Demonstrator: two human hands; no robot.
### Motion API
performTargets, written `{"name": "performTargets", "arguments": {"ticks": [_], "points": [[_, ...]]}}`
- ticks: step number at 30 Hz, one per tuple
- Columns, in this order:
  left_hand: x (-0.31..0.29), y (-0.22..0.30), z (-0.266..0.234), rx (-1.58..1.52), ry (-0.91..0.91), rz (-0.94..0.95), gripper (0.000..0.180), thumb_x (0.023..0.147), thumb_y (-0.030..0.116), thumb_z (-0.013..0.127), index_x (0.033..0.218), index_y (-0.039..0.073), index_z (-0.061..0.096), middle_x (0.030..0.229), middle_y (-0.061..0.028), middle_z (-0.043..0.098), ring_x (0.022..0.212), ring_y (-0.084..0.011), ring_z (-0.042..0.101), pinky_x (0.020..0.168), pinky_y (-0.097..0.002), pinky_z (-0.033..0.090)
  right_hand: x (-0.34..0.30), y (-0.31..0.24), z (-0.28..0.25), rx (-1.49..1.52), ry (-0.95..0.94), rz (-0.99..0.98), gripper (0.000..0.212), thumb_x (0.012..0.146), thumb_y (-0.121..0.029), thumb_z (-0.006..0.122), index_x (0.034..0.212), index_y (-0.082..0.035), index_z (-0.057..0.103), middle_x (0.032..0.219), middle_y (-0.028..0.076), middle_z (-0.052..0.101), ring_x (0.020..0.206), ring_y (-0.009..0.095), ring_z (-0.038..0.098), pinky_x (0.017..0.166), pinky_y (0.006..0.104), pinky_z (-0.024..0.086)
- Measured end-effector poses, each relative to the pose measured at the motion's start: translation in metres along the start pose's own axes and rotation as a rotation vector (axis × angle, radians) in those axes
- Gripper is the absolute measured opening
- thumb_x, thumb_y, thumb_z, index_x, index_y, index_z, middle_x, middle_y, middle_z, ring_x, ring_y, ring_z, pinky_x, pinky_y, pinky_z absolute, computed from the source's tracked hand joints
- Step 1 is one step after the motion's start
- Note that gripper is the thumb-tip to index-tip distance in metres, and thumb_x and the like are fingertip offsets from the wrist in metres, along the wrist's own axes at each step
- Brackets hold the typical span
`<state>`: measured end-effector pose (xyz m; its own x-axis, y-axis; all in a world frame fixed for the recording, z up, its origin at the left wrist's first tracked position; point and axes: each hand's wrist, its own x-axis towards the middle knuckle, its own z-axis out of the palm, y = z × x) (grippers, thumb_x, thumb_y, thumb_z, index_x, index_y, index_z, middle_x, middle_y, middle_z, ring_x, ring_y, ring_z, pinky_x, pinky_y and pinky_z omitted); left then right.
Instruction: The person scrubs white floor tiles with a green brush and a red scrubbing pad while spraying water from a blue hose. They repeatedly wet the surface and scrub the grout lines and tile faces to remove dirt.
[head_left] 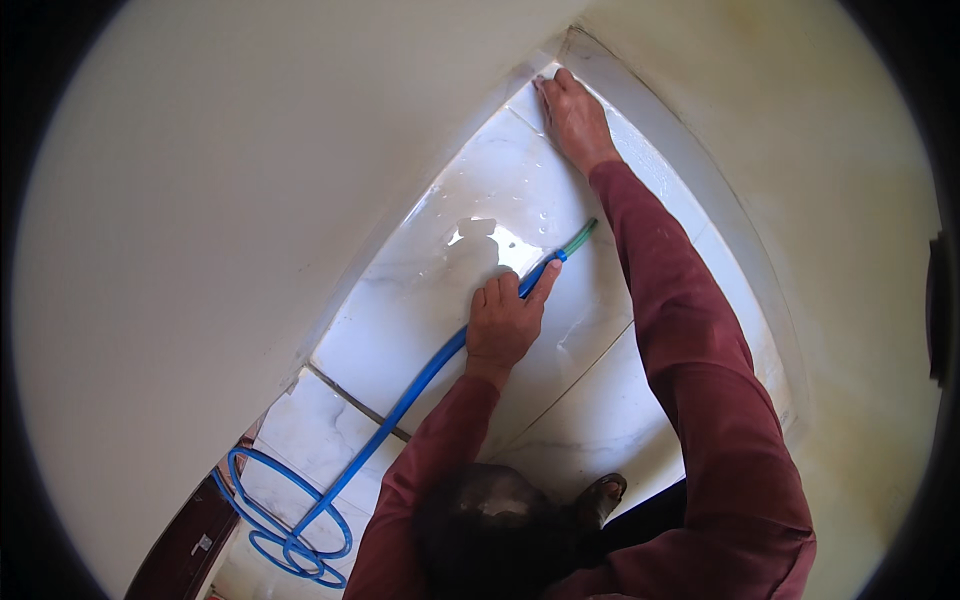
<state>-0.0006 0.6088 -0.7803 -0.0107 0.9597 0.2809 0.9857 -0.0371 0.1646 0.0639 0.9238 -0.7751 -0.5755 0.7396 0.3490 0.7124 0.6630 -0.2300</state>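
My left hand (505, 320) grips a blue hose (420, 385) near its green tip (580, 237), which points up and right over the wet white marble floor tiles (420, 290). My right hand (572, 118) lies flat on the floor tile in the far corner where two cream walls meet. Both my sleeves are dark red. The hose runs back toward the lower left and coils in loops (290, 520) on the floor.
Cream walls (200, 200) close in on the left and right of the narrow tiled floor. A dark wooden door frame (190, 545) stands at the lower left. My sandalled foot (600, 497) rests on the tiles near the bottom centre.
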Motion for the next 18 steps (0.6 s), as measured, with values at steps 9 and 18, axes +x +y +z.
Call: {"name": "performTargets", "arguments": {"ticks": [9, 18], "points": [[-0.001, 0.0, -0.001, 0.044, 0.038, 0.003, 0.056, 0.102, 0.014, 0.066, 0.153, 0.037, 0.065, 0.088, -0.0017, 0.049, 0.075, -0.0223, 0.052, 0.065, -0.0378, 0.044, -0.063, 0.05, -0.031, -0.211, 0.018, 0.102, 0.014, 0.102, -0.009, 0.06, 0.106, 0.002, 0.069, 0.106, 0.02, 0.065, 0.102, 0.038, 0.071, 0.087, 0.0495, 0.06], [0.001, 0.008, -0.002, 0.022, 0.033, 0.028, 0.059, 0.102, 0.017, 0.069, 0.157, 0.039, 0.061, 0.091, -0.0025, 0.052, 0.077, -0.0223, 0.054, 0.067, -0.0372, 0.045, -0.312, 0.122, -0.141, -0.348, 0.228, 0.73, 0.017, 0.104, -0.004, 0.065, 0.117, -0.003, 0.075, 0.096, 0.012, 0.061, 0.083, 0.03, 0.066, 0.076, 0.0403, 0.056]]}}
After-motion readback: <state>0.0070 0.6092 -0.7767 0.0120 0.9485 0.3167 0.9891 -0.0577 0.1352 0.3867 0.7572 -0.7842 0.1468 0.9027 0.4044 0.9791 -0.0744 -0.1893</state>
